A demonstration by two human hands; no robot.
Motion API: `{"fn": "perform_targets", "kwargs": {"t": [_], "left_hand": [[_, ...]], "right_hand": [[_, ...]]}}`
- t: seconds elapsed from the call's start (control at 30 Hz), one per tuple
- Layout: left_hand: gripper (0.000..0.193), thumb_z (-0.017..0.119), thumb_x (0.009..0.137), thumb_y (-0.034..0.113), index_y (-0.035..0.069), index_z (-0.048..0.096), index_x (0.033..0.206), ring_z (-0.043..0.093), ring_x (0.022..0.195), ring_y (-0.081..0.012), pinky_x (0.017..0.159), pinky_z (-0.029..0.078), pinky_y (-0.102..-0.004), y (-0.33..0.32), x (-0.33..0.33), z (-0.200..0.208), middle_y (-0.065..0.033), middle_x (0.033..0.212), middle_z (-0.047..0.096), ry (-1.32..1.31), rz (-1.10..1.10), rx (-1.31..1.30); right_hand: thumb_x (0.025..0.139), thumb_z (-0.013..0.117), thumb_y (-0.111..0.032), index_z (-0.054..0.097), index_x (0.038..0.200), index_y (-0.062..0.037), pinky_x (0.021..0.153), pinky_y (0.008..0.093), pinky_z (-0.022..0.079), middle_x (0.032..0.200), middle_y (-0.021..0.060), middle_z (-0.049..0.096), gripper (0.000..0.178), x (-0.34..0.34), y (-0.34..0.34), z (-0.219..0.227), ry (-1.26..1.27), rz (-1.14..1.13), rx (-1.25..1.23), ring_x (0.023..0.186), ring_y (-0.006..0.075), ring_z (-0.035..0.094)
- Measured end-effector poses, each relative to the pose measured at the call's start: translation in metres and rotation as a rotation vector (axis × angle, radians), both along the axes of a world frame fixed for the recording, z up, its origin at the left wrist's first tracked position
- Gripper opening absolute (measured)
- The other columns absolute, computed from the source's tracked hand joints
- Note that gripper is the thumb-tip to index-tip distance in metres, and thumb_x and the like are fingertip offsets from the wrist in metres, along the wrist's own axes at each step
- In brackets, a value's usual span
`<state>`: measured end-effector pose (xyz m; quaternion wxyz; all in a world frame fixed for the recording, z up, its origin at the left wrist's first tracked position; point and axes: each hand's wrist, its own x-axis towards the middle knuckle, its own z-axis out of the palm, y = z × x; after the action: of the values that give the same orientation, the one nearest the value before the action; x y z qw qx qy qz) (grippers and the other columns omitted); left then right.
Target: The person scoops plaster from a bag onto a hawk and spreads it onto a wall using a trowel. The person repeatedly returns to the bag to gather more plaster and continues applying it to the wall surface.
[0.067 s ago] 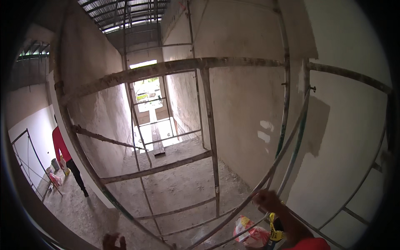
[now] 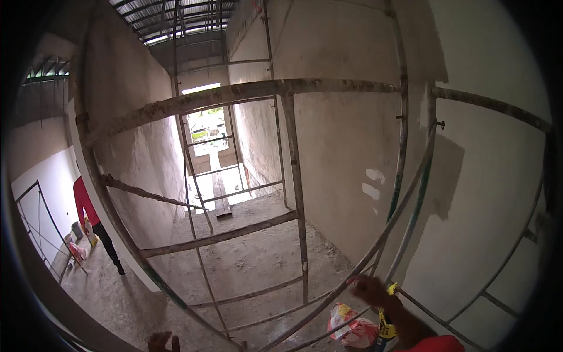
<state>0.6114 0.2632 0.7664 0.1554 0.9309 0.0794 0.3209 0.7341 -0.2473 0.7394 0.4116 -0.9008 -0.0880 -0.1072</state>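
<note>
My left hand (image 2: 163,341) shows at the bottom edge, cut off by it, with its fingers apart and nothing visible in them. Beside the diagonal brace (image 2: 373,251) of the metal scaffold is my right hand (image 2: 370,291). Its fingers are loosely bent and apart, their tips overlapping the pipe in view; whether they touch it I cannot tell. Below the right forearm lies a red, white and yellow plastic sack (image 2: 350,326). A yellow and dark printed package or container (image 2: 385,328) is partly hidden behind that forearm.
Scaffold frames surround me, with a thick horizontal pipe (image 2: 234,94) across the front and a lower crossbar (image 2: 223,236). A person in a red top (image 2: 87,202) stands at left beyond a wall edge. The dusty floor (image 2: 252,261) leads to a bright doorway (image 2: 208,132).
My right hand has shifted slightly down and left, its fingers loosening from a tighter curl. My left hand has moved slightly right.
</note>
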Motion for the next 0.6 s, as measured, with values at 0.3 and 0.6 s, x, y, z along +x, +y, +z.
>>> {"fn": "perform_targets", "kwargs": {"t": [0.3,0.6], "left_hand": [[0.026,0.062,0.080,0.024,0.000,0.064,0.090,0.060,0.078,-0.0333,0.070,0.047,-0.0388,0.043,-0.010,-0.069,-0.0176,0.084,0.063,0.161,0.085,-0.117],[0.029,0.060,0.080,0.024,0.002,0.063,0.099,0.061,0.076,-0.0322,0.067,0.047,-0.0392,0.065,-0.015,-0.042,-0.0184,0.086,0.063,0.469,0.015,-0.106]], "right_hand": [[0.079,0.064,-0.020,0.048,0.101,-0.0068,0.055,0.0246,0.044,0.069,0.0006,0.051,0.031,-0.025,0.063,-0.066,0.017,0.041,0.410,0.064,0.0077,0.052],[0.085,0.058,-0.031,0.046,0.092,-0.0064,0.063,0.0329,0.050,0.080,0.0050,0.055,0.029,0.012,0.116,-0.066,0.133,-0.209,1.161,0.079,0.0153,0.057]]}}
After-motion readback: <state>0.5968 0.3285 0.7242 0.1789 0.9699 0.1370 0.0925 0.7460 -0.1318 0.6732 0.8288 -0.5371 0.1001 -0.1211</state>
